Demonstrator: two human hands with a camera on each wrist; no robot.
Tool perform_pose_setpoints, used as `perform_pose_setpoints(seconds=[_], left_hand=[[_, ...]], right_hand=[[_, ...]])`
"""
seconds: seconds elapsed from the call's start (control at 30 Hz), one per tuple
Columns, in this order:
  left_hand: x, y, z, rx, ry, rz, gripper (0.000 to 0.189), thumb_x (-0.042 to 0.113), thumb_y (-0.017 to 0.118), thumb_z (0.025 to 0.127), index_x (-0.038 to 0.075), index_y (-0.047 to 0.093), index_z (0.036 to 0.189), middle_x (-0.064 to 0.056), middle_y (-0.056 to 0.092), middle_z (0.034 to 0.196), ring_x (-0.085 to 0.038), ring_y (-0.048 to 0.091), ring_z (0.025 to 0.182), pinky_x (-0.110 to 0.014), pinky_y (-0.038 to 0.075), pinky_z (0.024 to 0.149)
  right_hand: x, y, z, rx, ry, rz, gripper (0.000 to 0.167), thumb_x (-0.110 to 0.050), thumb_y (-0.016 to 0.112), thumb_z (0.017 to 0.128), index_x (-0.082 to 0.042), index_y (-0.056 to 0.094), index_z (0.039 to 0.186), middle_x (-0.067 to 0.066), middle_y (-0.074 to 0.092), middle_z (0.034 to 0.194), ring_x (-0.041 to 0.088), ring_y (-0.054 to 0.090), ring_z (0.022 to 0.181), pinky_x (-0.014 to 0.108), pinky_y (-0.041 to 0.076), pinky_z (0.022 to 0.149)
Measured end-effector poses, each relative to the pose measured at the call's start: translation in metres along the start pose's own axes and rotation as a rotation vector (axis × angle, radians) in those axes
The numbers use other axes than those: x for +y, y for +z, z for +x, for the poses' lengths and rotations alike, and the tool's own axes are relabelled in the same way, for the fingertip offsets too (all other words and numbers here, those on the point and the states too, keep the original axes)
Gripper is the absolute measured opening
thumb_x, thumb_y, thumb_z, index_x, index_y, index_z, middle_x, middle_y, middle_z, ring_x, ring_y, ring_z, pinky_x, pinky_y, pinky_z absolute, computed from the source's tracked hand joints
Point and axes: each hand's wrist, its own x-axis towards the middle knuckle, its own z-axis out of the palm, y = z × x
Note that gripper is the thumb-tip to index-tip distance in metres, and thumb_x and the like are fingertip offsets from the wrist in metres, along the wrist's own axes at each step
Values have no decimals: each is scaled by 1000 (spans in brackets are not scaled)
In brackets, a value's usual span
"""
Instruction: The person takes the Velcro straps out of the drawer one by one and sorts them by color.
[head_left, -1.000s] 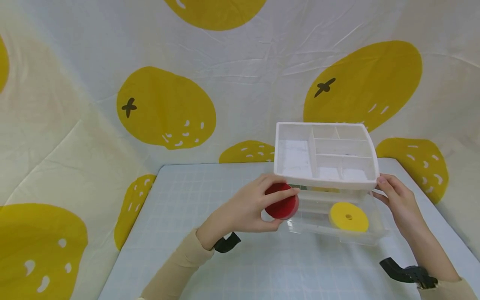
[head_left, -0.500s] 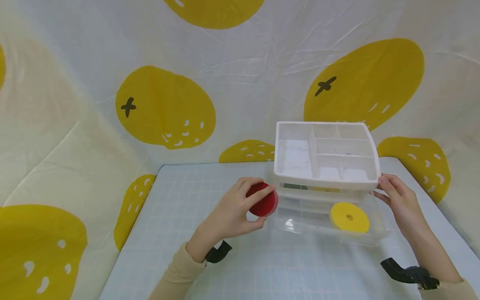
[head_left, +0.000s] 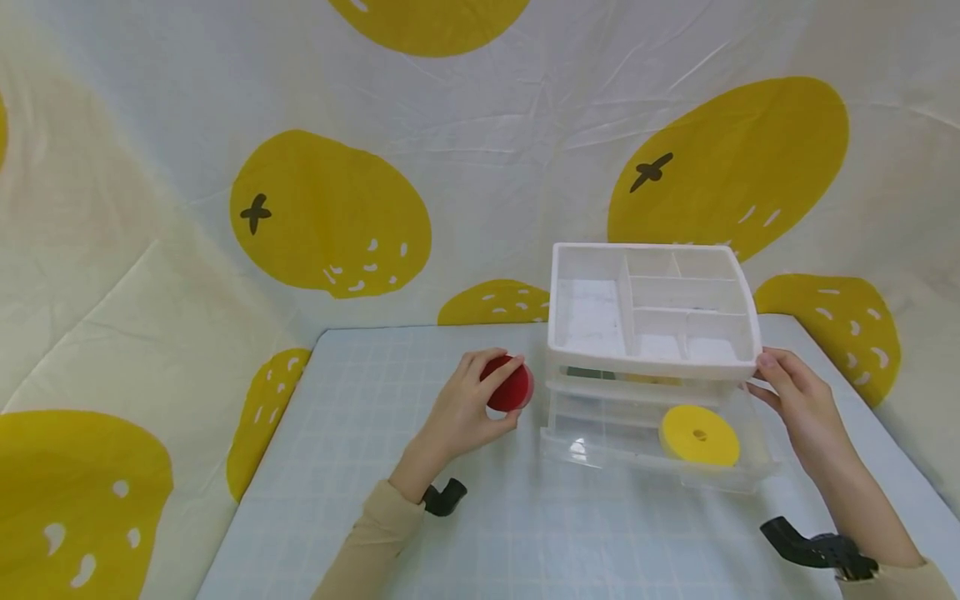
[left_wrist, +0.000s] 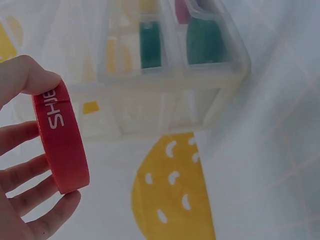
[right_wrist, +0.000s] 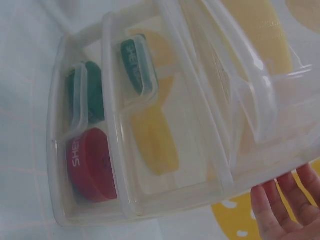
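Observation:
My left hand (head_left: 457, 421) pinches a red disc (head_left: 510, 385) by its edge, left of the drawer organizer and apart from it. White lettering runs along the disc's rim (left_wrist: 62, 145) in the left wrist view. My right hand (head_left: 802, 408) touches the organizer's front right corner. Its fingertips (right_wrist: 261, 197) lie nearly straight against the side wall in the right wrist view. The organizer has a white compartment tray (head_left: 588, 317) on top and clear drawers below. Its lower drawer (head_left: 637, 463) is pulled out, with a yellow disc (head_left: 681, 429) in it.
Inside the organizer, the right wrist view shows another red disc (right_wrist: 90, 165), green pieces (right_wrist: 94, 95) and a yellow piece (right_wrist: 156, 142). A pale checked cloth covers the table (head_left: 337, 417). Behind it hangs a fabric backdrop (head_left: 495, 200) with big yellow fruit prints.
My left hand has drawn the red disc leftward and slightly back, away from the front of the organizer. The right hand stays at the corner, and the lower drawer has not moved.

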Motion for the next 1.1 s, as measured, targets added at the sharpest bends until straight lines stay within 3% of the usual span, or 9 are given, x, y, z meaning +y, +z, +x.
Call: perform_pose_setpoints(seconds=[0.4,0.8,1.1], left_hand=[[-29,52,1,23,-80,-10,61,30,78,77,19,56,133,-11,54,132,-25,48,119,-35,57,85],[-59,88,8,-88,-247,-42,54,35,76,81,18,58,129,-7,53,130,-25,47,118,-37,56,87],[-75,106,18,-176,-313,-57,53,36,74,82,15,60,127,-9,54,128,-26,47,115,-37,55,89]], right_hand=[[-1,0,-1,8,17,33,25,-34,42,102,-28,51,125,-24,50,112,-10,49,100,-1,44,76],[-2,1,-1,9,6,29,26,-33,43,102,-28,52,125,-23,51,112,-9,49,100,0,44,77],[-2,2,-1,12,-10,44,25,-32,44,101,-26,53,124,-21,52,111,-9,50,99,0,44,77]])
